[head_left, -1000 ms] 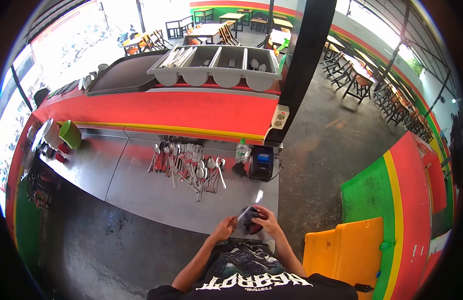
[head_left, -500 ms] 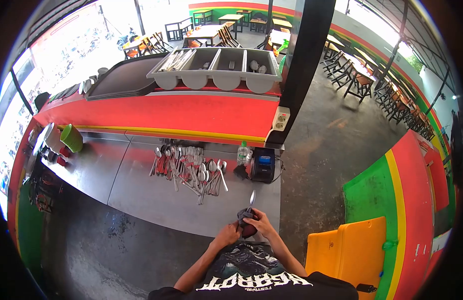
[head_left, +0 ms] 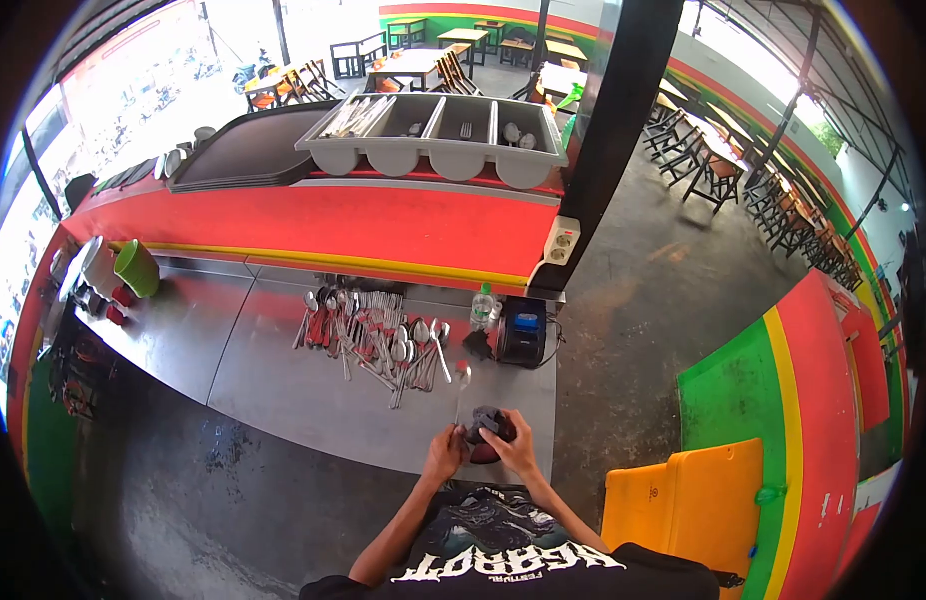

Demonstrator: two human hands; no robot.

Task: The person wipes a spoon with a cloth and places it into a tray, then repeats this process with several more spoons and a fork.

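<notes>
My left hand (head_left: pixel 445 452) pinches the handle of a metal spoon (head_left: pixel 460 387), whose bowl points up and away over the steel counter (head_left: pixel 283 390). Just to its right, my right hand (head_left: pixel 513 450) is closed around a dark bunched cloth (head_left: pixel 486 425). Both hands are close together at the counter's near edge. A pile of several spoons and forks (head_left: pixel 378 335) lies spread on the counter beyond them.
A grey cutlery tray (head_left: pixel 438 130) with compartments sits on the red upper ledge beside dark serving trays (head_left: pixel 238 150). A water bottle (head_left: pixel 482 303) and a black box (head_left: pixel 523 330) stand right of the pile. A green cup (head_left: pixel 136 267) is far left. Yellow bin (head_left: pixel 683 500) at right.
The spoon has passed from being wiped in the cloth at the right to my left hand, now clear of the cloth and tilted to the left. Both hands shifted slightly left.
</notes>
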